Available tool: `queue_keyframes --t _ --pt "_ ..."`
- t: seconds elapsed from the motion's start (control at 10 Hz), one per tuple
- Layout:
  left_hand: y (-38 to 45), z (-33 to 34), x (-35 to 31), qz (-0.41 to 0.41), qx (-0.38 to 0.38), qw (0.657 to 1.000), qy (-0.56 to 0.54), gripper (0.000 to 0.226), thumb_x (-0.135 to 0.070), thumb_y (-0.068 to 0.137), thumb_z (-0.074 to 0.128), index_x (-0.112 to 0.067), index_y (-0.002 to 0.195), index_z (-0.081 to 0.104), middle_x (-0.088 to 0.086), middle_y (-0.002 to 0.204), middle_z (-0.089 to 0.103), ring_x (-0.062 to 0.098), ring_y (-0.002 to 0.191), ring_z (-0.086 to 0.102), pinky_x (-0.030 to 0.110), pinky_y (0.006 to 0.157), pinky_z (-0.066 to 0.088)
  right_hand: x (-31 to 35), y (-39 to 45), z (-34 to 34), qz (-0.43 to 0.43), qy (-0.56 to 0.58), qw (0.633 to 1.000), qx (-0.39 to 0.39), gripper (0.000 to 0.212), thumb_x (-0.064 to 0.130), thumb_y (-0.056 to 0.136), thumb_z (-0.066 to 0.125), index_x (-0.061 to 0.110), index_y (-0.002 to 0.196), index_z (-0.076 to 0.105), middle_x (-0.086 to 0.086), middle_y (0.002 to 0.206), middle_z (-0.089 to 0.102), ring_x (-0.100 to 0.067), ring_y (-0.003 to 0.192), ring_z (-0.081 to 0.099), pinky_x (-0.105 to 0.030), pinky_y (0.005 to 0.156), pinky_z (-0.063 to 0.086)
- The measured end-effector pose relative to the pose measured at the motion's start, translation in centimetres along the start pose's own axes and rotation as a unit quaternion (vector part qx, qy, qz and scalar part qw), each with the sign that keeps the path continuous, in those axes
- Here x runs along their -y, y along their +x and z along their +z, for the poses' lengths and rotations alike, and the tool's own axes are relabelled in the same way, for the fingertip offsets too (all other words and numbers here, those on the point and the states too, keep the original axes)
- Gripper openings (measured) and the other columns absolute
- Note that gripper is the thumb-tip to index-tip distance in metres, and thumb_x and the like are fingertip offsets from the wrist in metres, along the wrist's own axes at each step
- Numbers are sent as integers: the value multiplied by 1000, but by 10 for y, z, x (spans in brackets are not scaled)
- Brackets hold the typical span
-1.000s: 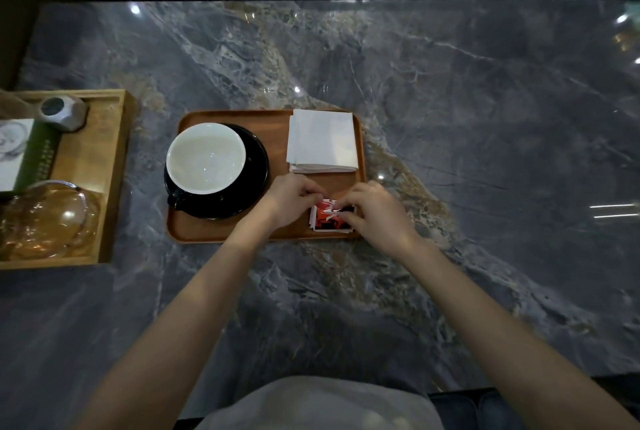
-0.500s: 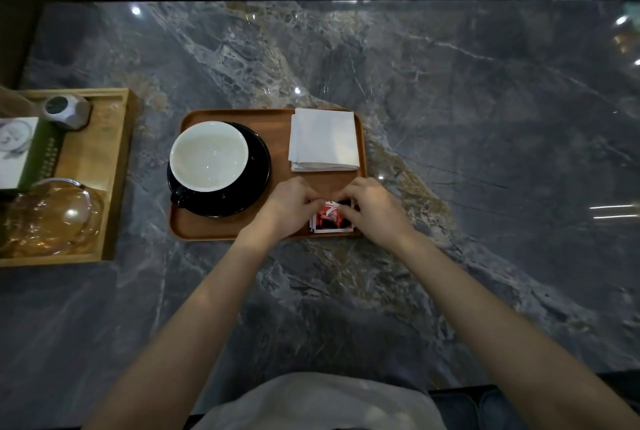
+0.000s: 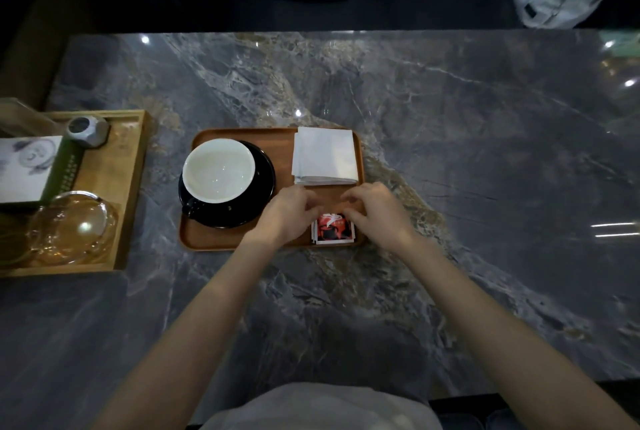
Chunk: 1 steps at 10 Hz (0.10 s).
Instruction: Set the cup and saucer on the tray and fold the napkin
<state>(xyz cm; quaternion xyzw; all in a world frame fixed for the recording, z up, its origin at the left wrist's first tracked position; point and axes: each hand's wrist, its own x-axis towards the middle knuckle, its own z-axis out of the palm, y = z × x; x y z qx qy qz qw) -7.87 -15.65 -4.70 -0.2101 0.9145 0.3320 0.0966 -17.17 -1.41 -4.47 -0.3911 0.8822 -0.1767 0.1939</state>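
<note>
Both hands hover loosely curled, gripping nothing: the left hand and right hand flank small red packets, seemingly squaring them. Just beyond the right lies the folded napkin; beyond the left, cup on saucer, all on the tray.

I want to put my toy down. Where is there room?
The table right of the tray is bare, and beyond it too. The tray is crowded: cup, napkin, packets, both hands.
</note>
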Motion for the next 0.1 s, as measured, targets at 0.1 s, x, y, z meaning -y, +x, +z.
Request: queue_keyframes --t 0.1 --pt "2 -19 -8 -18 -4 1000 0 22 -24 89 54 -15 102 69 7 109 68 22 98 61 34 86 49 6 0 -26 23 68 996 -51 26 21 89 56 18 114 63 -2 109 64 -16 104 53 -28 84 43"
